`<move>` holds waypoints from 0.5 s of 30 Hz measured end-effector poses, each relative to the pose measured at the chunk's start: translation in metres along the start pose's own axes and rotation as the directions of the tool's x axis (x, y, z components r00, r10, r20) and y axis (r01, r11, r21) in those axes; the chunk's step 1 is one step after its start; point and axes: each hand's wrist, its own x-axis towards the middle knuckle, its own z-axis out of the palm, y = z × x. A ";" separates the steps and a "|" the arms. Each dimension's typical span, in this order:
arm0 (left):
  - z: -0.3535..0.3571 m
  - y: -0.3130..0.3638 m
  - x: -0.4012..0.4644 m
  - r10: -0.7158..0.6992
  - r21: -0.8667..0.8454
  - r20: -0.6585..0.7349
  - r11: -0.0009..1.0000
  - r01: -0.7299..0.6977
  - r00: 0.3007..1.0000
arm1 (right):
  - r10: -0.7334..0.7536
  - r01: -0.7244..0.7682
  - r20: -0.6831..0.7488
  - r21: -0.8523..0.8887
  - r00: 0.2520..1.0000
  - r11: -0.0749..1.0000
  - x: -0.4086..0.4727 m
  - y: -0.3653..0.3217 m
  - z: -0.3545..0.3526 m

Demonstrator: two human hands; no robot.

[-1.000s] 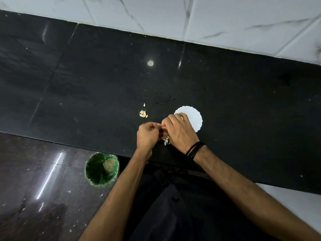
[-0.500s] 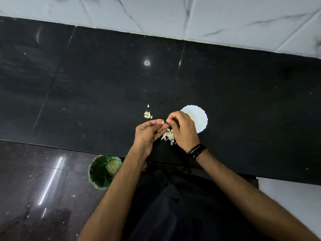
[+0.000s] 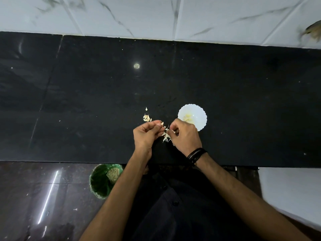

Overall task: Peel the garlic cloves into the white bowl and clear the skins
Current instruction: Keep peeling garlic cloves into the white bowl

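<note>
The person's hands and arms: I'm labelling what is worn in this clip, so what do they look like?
Both forearms are bare, no sleeves showing. The right hand has several thin black bands stacked at its wrist. The left hand and its wrist show nothing worn. No gloves or rings are visible.

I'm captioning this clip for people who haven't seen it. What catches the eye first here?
Against the black countertop, the white scalloped bowl stands out at centre, with pale peeled garlic inside. Just in front, the left hand pinches a garlic clove while the right hand works over a pile of skins. Unpeeled cloves lie left of the bowl.
</note>
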 end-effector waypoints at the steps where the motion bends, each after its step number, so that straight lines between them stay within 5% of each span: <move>1: 0.001 0.000 0.001 0.018 0.012 0.004 1.000 -0.018 1.000 | -0.003 0.003 -0.001 0.029 1.000 1.000 0.001 -0.001 0.001; 6: -0.002 -0.002 0.004 0.110 0.084 0.047 0.990 -0.114 0.993 | 0.065 -0.063 0.003 0.244 0.998 0.968 0.007 -0.002 0.003; 10: -0.002 -0.005 0.005 0.167 0.128 0.107 0.975 -0.180 0.980 | 0.205 -0.256 0.153 0.546 0.967 0.798 0.009 -0.006 0.001; 15: 0.002 -0.006 0.006 0.197 0.117 0.147 0.970 -0.215 0.969 | 0.253 -0.288 0.147 0.629 0.956 0.722 0.005 -0.004 0.000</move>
